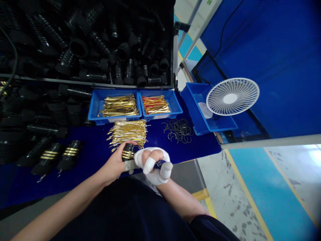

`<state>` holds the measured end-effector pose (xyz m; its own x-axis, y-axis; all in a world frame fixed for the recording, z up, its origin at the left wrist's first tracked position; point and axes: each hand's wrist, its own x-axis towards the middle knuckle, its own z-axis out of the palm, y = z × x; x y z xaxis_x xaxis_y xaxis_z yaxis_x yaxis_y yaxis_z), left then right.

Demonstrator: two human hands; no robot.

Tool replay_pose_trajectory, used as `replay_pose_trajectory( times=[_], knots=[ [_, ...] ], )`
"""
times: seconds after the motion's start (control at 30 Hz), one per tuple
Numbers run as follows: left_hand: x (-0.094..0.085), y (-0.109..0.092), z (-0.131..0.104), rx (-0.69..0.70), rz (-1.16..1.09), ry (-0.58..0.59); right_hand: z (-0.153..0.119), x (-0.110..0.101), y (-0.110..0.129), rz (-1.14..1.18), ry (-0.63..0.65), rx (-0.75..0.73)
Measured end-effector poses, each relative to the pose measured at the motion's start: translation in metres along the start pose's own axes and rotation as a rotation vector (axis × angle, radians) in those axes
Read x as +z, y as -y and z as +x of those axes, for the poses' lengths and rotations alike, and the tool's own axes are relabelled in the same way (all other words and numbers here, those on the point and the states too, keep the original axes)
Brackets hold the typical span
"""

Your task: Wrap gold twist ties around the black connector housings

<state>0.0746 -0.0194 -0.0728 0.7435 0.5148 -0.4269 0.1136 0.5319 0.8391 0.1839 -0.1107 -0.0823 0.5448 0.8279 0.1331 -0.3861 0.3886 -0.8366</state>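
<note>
Black ribbed sleeve (127,153), just one, sits in our left hand (117,161), gripped between fingers and thumb, just beside our right hand (151,164). We curl that white-wrapped right hand tightly around one dark blue handle (159,164). Two gold-banded sleeves (71,154) lie well to the left. Beyond our hands we see one pile of gold strips (129,133), one heap of dark rings (178,130), two blue trays (95,103) of strips, one white fan (230,98) and one bin (87,82) of sleeves too many to count.
</note>
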Motion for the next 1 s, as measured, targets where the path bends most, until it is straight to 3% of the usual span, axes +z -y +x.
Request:
replay_pose_trajectory(
  times=[0.13, 0.23, 0.3, 0.43, 0.5, 0.57, 0.8, 1.0],
  knots=[
    [0.003, 0.001, 0.000, 0.009, -0.023, 0.003, 0.001, 0.006, 0.001, 0.042, -0.013, -0.037],
    [0.007, 0.002, -0.002, -0.012, -0.055, -0.021, 0.009, 0.002, 0.016, -0.035, 0.002, -0.047],
    [0.008, -0.001, -0.005, -0.044, -0.117, -0.016, 0.023, -0.010, 0.032, -0.297, 0.009, -0.048],
    [0.005, -0.019, -0.012, -0.075, -0.390, 0.079, 0.065, -0.063, 0.062, -1.206, -0.079, -0.161],
    [0.003, -0.029, -0.013, -0.100, -0.488, 0.114, 0.084, -0.090, 0.064, -1.585, -0.141, -0.073],
    [0.003, -0.036, -0.014, -0.124, -0.545, 0.132, 0.095, -0.110, 0.060, -1.806, -0.154, 0.027],
    [0.005, -0.047, -0.016, -0.149, -0.626, 0.200, 0.096, -0.120, 0.055, -1.842, -0.136, -0.024],
    [0.004, -0.047, -0.012, -0.157, -0.550, 0.075, 0.097, -0.127, 0.073, -1.723, -0.220, -0.178]
  ],
)
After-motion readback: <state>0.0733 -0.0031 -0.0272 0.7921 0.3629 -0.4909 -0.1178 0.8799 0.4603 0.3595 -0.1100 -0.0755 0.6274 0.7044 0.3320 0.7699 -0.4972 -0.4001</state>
